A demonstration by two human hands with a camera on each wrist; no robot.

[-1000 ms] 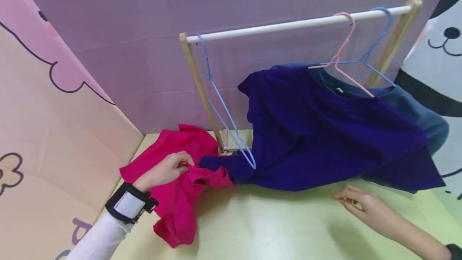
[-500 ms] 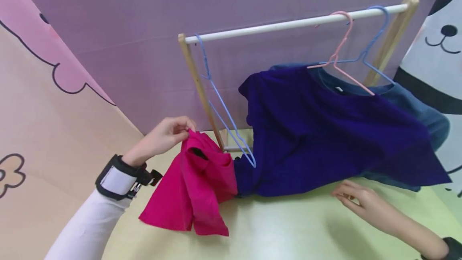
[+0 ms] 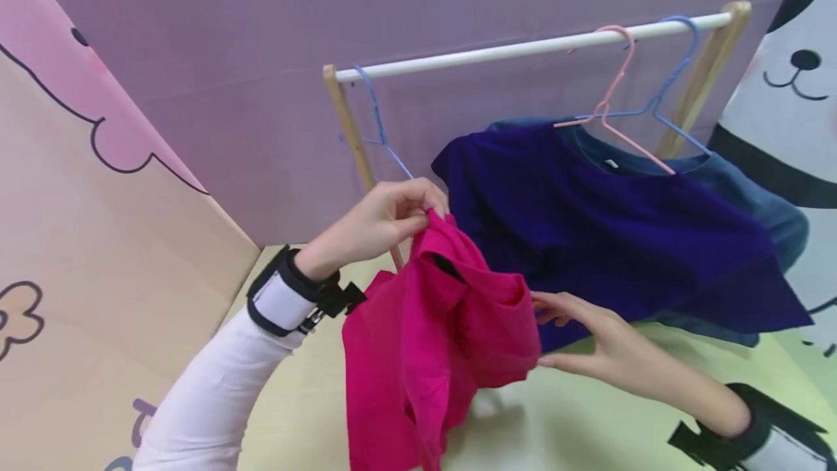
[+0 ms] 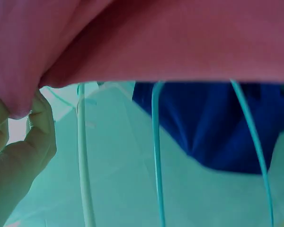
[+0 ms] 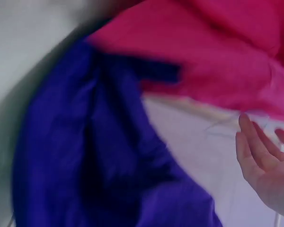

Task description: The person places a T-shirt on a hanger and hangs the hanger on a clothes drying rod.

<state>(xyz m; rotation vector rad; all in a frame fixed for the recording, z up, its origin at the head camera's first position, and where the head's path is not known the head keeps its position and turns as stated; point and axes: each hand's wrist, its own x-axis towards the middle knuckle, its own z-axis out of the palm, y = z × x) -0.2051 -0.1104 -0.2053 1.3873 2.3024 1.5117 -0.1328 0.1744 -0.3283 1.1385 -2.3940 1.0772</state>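
My left hand (image 3: pixel 399 216) pinches the top of a bright pink shirt (image 3: pixel 431 333), which hangs in folds above the table. In the left wrist view, its cloth (image 4: pixel 180 42) droops across the upper part, with the thumb and fingers at the left. At the shirt's right edge is my right hand (image 3: pixel 608 344), fingers extended and thumb apart. The right wrist view shows those fingers (image 5: pixel 255 146) loosely spread just below the pink cloth (image 5: pixel 217 61); whether they touch it I cannot tell. Behind the shirt, a blue hanger (image 3: pixel 379 115) is partly hidden.
A small rack with a white rail (image 3: pixel 510 54) stands on the pale table (image 3: pixel 294 398). A dark purple T-shirt (image 3: pixel 588 238) on a pink hanger (image 3: pixel 613 93) hangs before a blue-grey shirt (image 3: pixel 765 202) on another blue hanger (image 3: pixel 673 86). Printed walls enclose the table.
My left hand has lifted the pink shirt off the table and carried it right, in front of the left hanger. My right hand has moved left to the shirt and spread its fingers.
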